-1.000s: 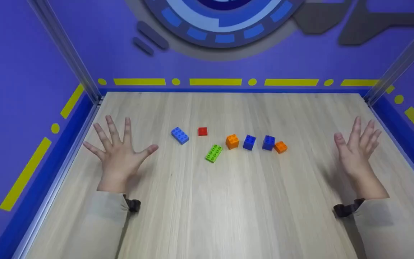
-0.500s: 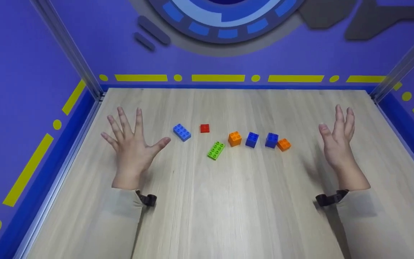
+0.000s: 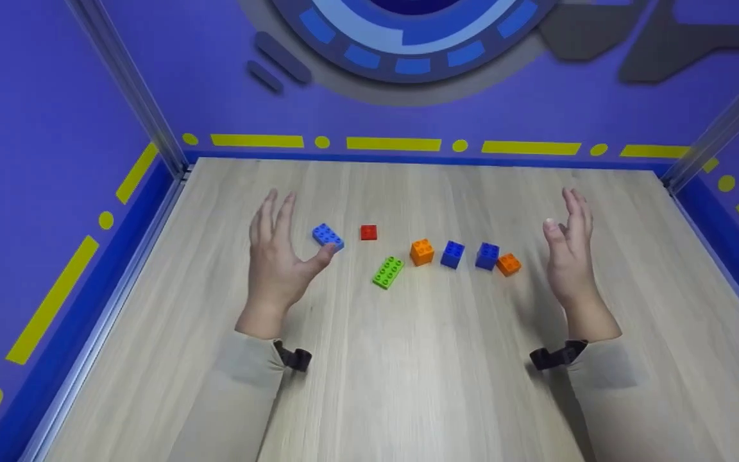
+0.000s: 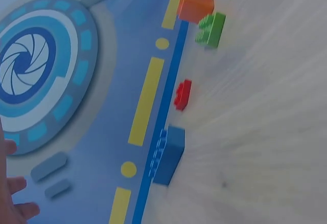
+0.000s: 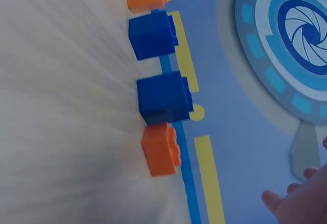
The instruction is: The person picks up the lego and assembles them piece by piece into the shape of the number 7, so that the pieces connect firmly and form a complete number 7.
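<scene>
My left hand (image 3: 280,269) is held above the table with its fingers raised and thumb spread. Its thumb tip overlaps a light blue brick (image 3: 326,235) in the head view; contact cannot be told. Nothing is in that hand. My right hand (image 3: 571,266), also holding nothing, is to the right of a flat orange brick (image 3: 509,264). Between the hands lie a small red brick (image 3: 369,232), a long green brick (image 3: 388,273), a taller orange brick (image 3: 421,252) and two dark blue bricks, a left one (image 3: 452,255) and a right one (image 3: 487,256).
The bricks lie on a wooden table (image 3: 408,372). A purple-blue back wall (image 3: 369,115) with yellow marks rises behind it, with similar walls at both sides. Metal posts (image 3: 132,83) stand at the back corners.
Both hands have moved inward over the table, the left one rightward and the right one leftward. The left fingers are less spread than before. The bricks stay where they lay.
</scene>
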Demonstrator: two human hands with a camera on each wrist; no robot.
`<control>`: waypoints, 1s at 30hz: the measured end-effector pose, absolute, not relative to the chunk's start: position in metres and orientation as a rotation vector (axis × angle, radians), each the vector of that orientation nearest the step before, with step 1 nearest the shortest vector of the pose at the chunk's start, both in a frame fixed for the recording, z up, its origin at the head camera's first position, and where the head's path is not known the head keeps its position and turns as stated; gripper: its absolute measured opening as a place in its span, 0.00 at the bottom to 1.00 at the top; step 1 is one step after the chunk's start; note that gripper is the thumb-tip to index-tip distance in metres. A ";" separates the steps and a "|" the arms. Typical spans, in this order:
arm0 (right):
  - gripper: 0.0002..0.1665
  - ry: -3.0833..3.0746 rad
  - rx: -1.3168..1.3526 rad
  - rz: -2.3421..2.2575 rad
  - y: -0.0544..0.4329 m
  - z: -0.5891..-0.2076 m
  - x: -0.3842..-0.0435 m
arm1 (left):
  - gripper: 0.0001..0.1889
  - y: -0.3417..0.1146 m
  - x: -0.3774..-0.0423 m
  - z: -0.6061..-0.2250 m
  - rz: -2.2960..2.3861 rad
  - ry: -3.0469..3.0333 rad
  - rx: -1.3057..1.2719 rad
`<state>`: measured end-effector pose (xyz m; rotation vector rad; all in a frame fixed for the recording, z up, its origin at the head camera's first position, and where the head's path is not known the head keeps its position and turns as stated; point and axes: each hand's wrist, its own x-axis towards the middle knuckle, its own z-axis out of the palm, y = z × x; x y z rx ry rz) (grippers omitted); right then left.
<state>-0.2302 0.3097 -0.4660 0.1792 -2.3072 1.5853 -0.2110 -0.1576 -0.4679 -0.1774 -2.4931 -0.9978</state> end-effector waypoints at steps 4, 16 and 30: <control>0.41 -2.323 0.202 1.614 0.300 -0.471 -0.232 | 0.57 -0.140 -0.215 -0.467 -1.115 -2.461 -0.213; 0.41 -2.463 0.180 1.581 0.285 -0.488 -0.240 | 0.42 -0.087 -0.226 -0.459 -1.340 -2.532 -0.269; 0.40 -2.643 0.109 1.541 0.287 -0.511 -0.244 | 0.32 -0.038 -0.242 -0.479 -1.457 -2.659 -0.271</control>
